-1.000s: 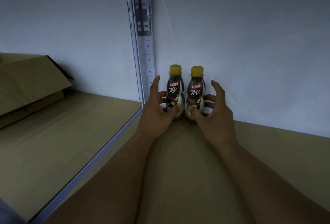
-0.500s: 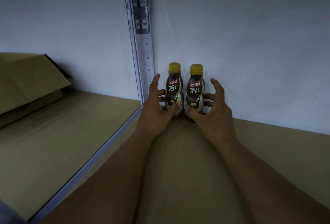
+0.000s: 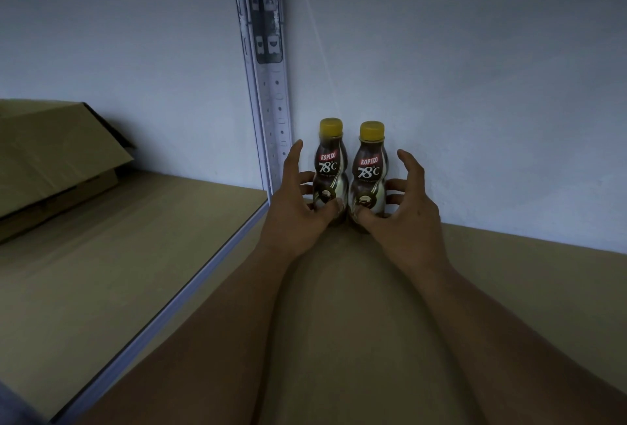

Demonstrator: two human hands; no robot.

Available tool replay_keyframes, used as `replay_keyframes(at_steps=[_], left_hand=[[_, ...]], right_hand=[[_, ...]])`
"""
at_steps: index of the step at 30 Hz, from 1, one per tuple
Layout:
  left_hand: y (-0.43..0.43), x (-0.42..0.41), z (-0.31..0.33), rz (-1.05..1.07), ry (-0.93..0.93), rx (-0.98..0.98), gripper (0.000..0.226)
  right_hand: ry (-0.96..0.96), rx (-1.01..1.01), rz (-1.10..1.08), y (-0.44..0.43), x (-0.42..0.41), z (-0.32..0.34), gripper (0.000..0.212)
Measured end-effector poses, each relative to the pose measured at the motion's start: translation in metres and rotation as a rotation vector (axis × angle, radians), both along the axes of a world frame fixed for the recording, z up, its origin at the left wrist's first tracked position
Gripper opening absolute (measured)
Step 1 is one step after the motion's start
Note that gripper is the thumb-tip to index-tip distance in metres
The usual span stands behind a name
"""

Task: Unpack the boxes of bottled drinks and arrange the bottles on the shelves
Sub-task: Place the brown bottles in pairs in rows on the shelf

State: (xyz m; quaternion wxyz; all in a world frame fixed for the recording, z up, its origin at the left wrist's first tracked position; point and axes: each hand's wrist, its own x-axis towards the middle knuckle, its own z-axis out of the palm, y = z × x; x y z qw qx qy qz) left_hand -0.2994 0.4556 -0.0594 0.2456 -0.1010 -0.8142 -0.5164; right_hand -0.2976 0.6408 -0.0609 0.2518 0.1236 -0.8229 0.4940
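Two brown Kopiko 78°C bottles with yellow caps stand upright side by side at the back of the brown shelf board (image 3: 342,316), against the white wall. My left hand (image 3: 294,217) holds the lower body of the left bottle (image 3: 330,167), thumb on its front, fingers round its left side, index finger lifted. My right hand (image 3: 405,221) holds the right bottle (image 3: 370,172) the same way, from its right side. The bottles' bases are hidden behind my thumbs.
A perforated white metal upright (image 3: 269,92) rises just left of the bottles. Beyond a white rail lies a neighbouring shelf board (image 3: 101,272) with an open cardboard box (image 3: 57,153) at far left. The wall (image 3: 475,85) closes the back.
Almost nothing has moved; both hands stay on the two bottles, and the view has only shifted slightly.
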Motion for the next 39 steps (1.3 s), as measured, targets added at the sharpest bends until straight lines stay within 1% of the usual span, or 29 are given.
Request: replay_keyframes(at_steps=[21, 26, 29, 33, 35, 37, 39], left_hand=[[0.0, -0.001, -0.001, 0.008, -0.003, -0.019, 0.108], [0.0, -0.001, -0.001, 0.017, -0.024, -0.012, 0.111], [0.001, 0.002, 0.0, 0.005, -0.07, 0.005, 0.118], [-0.005, 0.014, 0.0, -0.004, -0.15, 0.068, 0.127], [-0.01, 0.027, -0.001, 0.001, -0.213, 0.067, 0.131], [-0.012, 0.044, -0.002, 0.01, -0.264, 0.028, 0.131], [-0.007, 0.071, 0.002, 0.05, -0.325, -0.069, 0.116]], right_hand=[[-0.003, 0.024, -0.005, 0.0, -0.001, -0.001, 0.107], [-0.007, 0.029, -0.003, 0.0, 0.001, 0.001, 0.109], [-0.034, 0.005, 0.001, -0.001, 0.002, 0.003, 0.116], [-0.149, -0.042, 0.013, 0.006, 0.007, 0.002, 0.127], [-0.199, -0.019, 0.02, 0.012, 0.017, 0.003, 0.124], [-0.255, 0.052, 0.015, 0.022, 0.034, 0.003, 0.116], [-0.315, 0.174, -0.007, 0.033, 0.057, 0.004, 0.101]])
